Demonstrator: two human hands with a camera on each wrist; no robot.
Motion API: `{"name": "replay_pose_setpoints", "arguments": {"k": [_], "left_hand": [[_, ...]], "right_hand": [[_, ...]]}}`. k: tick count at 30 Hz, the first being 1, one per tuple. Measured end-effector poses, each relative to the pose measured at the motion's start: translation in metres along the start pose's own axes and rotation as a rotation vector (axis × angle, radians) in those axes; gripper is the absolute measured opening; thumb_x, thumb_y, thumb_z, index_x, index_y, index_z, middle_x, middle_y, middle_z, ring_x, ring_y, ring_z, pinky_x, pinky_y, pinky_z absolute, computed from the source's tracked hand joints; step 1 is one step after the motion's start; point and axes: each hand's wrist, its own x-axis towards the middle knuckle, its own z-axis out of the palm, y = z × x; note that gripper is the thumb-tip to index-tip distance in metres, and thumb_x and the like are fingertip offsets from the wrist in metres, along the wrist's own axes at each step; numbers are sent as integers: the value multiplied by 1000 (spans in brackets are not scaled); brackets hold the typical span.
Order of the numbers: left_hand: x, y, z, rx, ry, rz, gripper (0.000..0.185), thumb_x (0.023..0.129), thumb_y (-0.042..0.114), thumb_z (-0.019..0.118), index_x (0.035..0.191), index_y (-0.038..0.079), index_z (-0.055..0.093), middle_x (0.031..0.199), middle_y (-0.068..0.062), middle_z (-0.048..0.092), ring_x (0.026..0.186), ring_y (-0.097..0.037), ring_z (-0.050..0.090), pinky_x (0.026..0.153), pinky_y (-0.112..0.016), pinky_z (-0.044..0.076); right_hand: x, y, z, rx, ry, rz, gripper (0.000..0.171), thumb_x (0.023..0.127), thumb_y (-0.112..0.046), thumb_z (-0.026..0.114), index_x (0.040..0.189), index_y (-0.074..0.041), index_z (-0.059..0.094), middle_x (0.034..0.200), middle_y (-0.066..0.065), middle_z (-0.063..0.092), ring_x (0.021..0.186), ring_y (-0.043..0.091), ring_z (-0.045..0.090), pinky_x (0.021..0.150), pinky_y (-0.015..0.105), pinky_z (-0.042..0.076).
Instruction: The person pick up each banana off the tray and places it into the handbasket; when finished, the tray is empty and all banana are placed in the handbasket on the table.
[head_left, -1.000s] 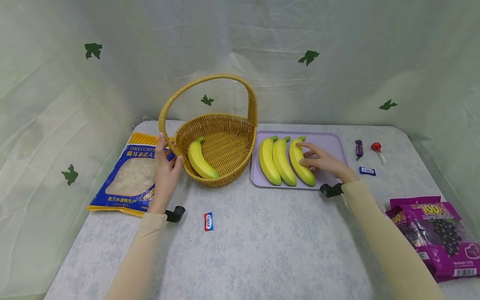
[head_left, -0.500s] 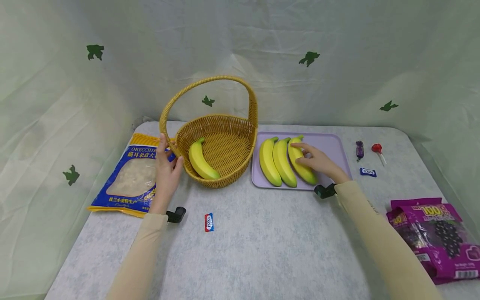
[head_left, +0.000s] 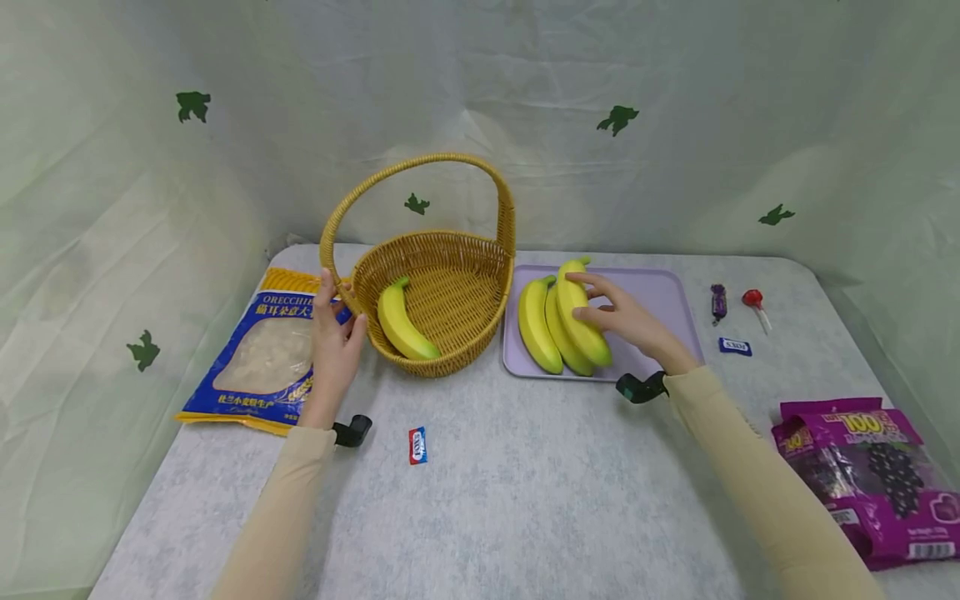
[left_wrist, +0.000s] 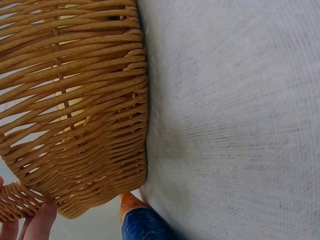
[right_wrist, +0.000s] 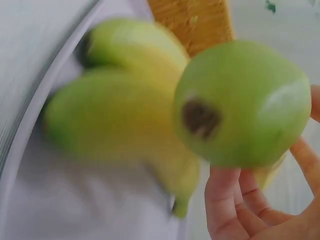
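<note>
Three bananas sat at the tray [head_left: 660, 287] on the counter [head_left: 525, 483], and the right hand [head_left: 626, 321] had its fingers and thumb curled round the rightmost banana [head_left: 579, 312], which lay partly over the middle banana [head_left: 558, 329] instead of flat beside it. That held banana ran lengthwise from near to far, its stem end pointing away toward the backdrop and its blunt tip toward the person; the right wrist view showed the green tip [right_wrist: 242, 110] end-on, close to the lens, with fingers [right_wrist: 225, 200] beneath it. The left banana [head_left: 534, 325] lay alongside, on the same axis. A fourth banana [head_left: 401, 321] rested inside the basket [head_left: 450, 250], stem toward the far left. The left hand [head_left: 333, 333] held the basket at the base of its handle, fingers wrapped on the rim; fingertips [left_wrist: 40, 222] showed at the weave. A pasta bag [head_left: 262, 350] lay just left of that hand. Candies [head_left: 731, 312] and a purple bag [head_left: 870, 467] lay well to the right.
</note>
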Motion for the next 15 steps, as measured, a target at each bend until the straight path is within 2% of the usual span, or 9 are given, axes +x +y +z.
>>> {"name": "replay_pose_setpoints", "arguments": {"k": [5, 8, 11, 15], "left_hand": [[-1, -1, 0, 4, -1, -12, 78, 96, -7, 47, 153, 30, 9, 141, -22, 30, 125, -43, 41, 98, -33, 45], [-1, -1, 0, 8, -1, -4, 78, 96, -6, 47, 153, 31, 9, 141, -22, 30, 125, -43, 41, 97, -31, 45], [-1, -2, 0, 16, 1, 16, 80, 96, -6, 47, 152, 38, 11, 140, -23, 31, 124, -44, 42, 97, -32, 45], [0, -3, 0, 33, 4, 31, 85, 96, -7, 47, 149, 48, 11, 139, -24, 32, 123, -45, 42, 97, -38, 46]], "right_hand": [[7, -23, 18, 25, -59, -66, 59, 94, -33, 60, 148, -30, 36, 136, 12, 36, 105, 32, 55, 88, 43, 46], [13, -36, 31, 31, -99, -110, 58, 94, -32, 61, 147, -32, 37, 141, 7, 35, 109, 29, 54, 87, 43, 46], [20, -48, 45, 33, -137, -152, 58, 95, -30, 61, 147, -32, 37, 142, 5, 35, 104, 26, 56, 85, 40, 47], [32, -59, 62, 39, -166, -200, 58, 95, -25, 61, 147, -30, 37, 131, 10, 41, 82, 26, 57, 75, 36, 47]]}}
